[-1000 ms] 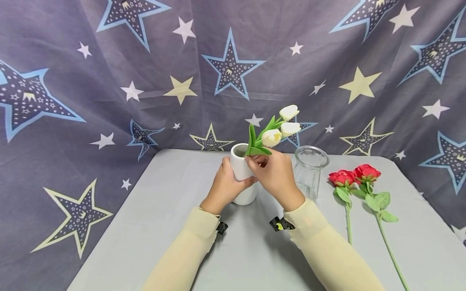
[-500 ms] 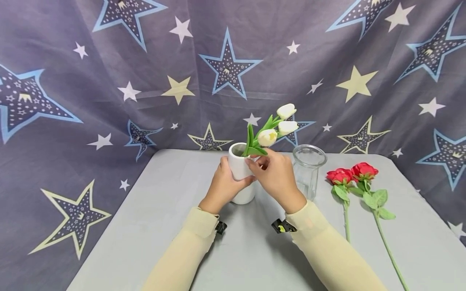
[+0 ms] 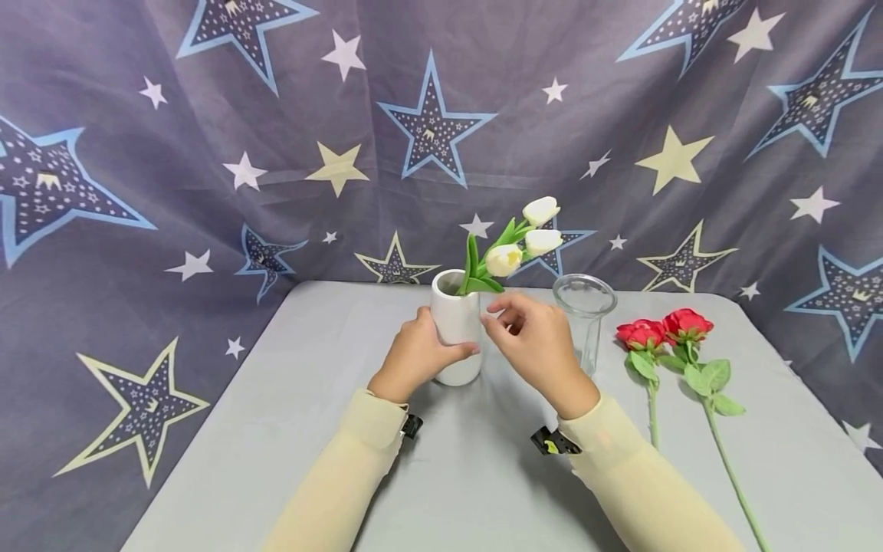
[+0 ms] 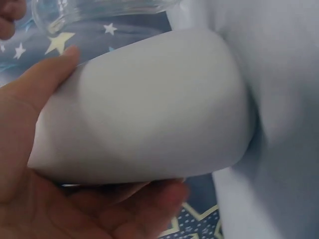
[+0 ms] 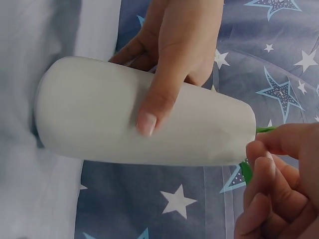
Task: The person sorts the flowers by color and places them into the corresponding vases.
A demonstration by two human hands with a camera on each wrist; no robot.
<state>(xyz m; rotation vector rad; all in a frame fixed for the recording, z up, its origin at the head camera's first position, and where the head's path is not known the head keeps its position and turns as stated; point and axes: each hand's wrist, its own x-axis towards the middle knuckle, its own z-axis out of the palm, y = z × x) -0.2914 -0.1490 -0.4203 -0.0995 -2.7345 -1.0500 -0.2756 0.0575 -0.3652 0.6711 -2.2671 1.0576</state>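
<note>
The white vase [image 3: 457,318] stands upright on the table, with three white tulips [image 3: 504,261] in its mouth, leaning right over the rim. My left hand [image 3: 416,351] grips its left side, the thumb lying across the near face; in the left wrist view the fingers pass round the vase [image 4: 149,107]. To the right of the rim, my right hand [image 3: 541,345] holds nothing, its fingers loosely curled, thumb and forefinger slightly apart. In the right wrist view, that hand [image 5: 279,184] hovers by the vase's mouth, green leaves showing behind it. The stems inside are hidden.
A clear glass vase [image 3: 592,330] stands just behind the right hand, partly covered by it. Farther right, two red roses [image 3: 641,335] with long stems lie on the grey table [image 3: 290,429]. A star-patterned curtain [image 3: 276,138] hangs behind and beside the table.
My right hand has let go of the tulips and drawn back slightly right and down from the rim. The left hand still holds the vase, and the tulips stay in it.
</note>
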